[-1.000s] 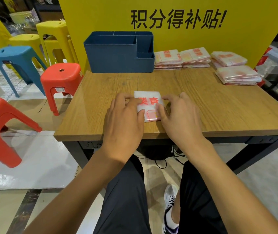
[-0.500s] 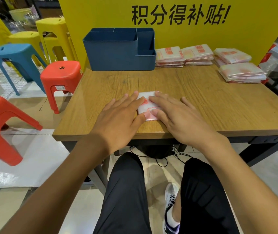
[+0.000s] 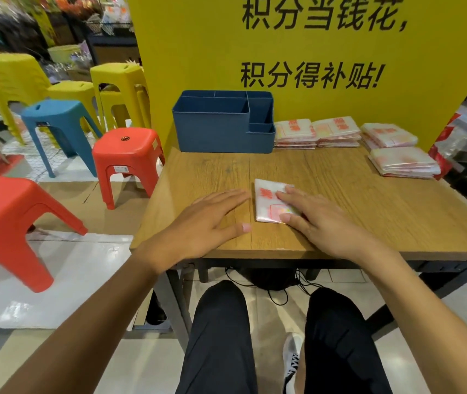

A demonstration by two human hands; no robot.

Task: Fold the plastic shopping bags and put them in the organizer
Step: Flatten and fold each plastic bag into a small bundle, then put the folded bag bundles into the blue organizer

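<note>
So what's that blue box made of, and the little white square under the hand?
The blue organizer looks like matte moulded plastic: smooth, even walls. The folded bag looks like thin glossy plastic film, shiny and crinkled, printed in red.

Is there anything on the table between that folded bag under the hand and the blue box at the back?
No. In the head view only bare tabletop separates the folded bag from the blue organizer.

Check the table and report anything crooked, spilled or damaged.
Nothing stands out. The folded bag lies flat under the right hand, the organizer stands upright, and the bag stacks sit tidy.
</note>
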